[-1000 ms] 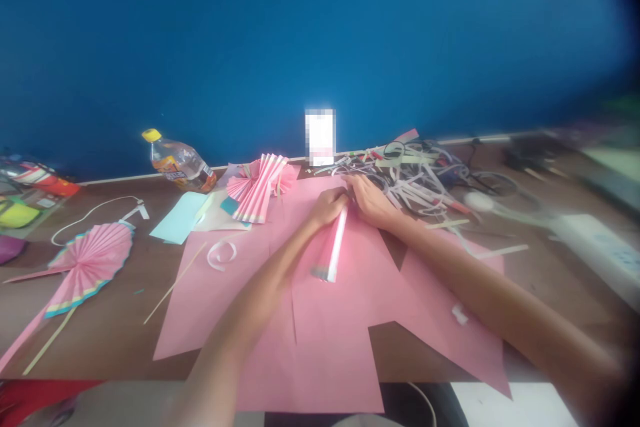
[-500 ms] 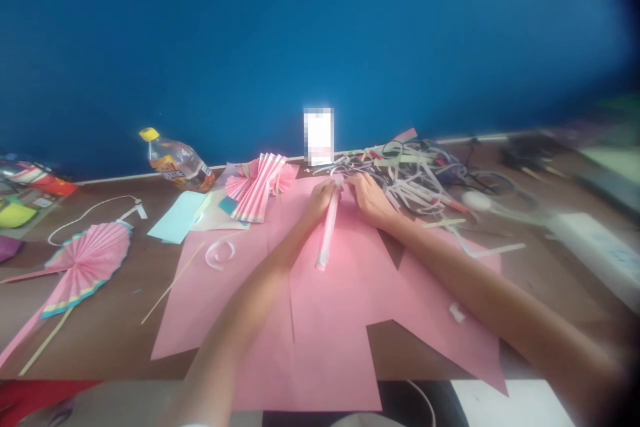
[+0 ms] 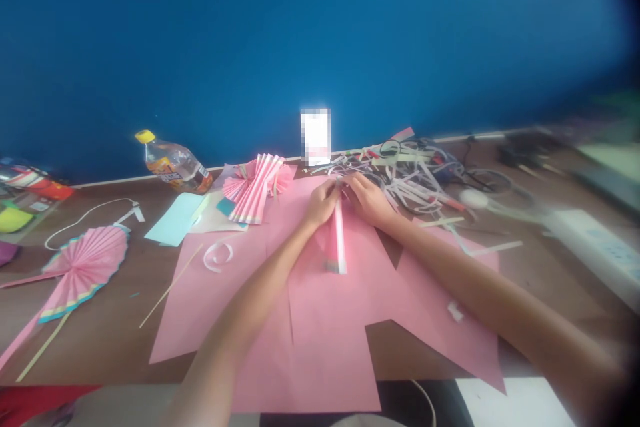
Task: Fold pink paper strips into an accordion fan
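Note:
My left hand and my right hand meet at the far end of a folded, pleated pink paper strip, and both pinch its top. The strip hangs toward me, slightly fanned, with a coloured band at its near end. Under it lie large pink paper sheets spread over the brown table. Both hands have their fingers closed on the strip's end.
A finished pink paper fan with a stick lies at the left. Another pleated pink fan, a light blue sheet and a plastic bottle lie behind. A tangle of paper strips and cables sits at the right rear.
The pleated strip has swung from tilted left back toward straight and opened slightly at its near end. Both hands stay pinched at its top, shifted very little.

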Demonstrator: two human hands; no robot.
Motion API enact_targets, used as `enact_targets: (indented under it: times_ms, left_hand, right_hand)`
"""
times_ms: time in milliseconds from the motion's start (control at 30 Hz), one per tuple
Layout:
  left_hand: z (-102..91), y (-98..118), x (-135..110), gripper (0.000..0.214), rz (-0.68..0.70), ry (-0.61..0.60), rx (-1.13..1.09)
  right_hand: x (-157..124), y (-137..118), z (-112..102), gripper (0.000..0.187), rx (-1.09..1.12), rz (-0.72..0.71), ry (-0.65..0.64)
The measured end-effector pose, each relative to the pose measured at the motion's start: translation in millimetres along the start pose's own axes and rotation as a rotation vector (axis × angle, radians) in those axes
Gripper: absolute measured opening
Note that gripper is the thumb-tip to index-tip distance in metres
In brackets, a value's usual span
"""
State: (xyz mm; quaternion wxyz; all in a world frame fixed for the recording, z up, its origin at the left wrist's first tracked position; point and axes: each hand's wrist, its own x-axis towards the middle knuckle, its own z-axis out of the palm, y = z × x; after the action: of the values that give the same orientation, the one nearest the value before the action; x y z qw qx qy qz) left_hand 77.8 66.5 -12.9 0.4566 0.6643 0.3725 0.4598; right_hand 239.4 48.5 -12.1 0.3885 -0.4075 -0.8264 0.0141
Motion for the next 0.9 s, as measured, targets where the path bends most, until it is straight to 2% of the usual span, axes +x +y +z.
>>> enact_targets:
  times_ms: [267,500,667,800,900]
  left_hand:
    - [-0.7,1,-2,0.037,0.023,-0.011,0.033]
    - [-4.5,-6,2,0.038,-0.003,0.032,-0.026]
    - [-5.9,-10,3,0.031,-0.102,0.167,-0.16]
    - [-10.5,-18,8,0.03,-0.195,0.362,-0.322]
    - [-15.2,-24,15,0.024,-0.234,0.466,-0.523]
  right_hand:
    - [0,-1,-3,0.017,-0.053,0.022,0.043]
    - [0,3,3,0.016,-0.044,-0.058,-0.004]
    - [0,0,3,0.015,-0.001,-0.097,-0.018]
    - [1,-3,-2,0.015,-0.012,-0.062,-0.01]
    - [9,-8,-11,0.011,-0.059,-0.113,-0.222]
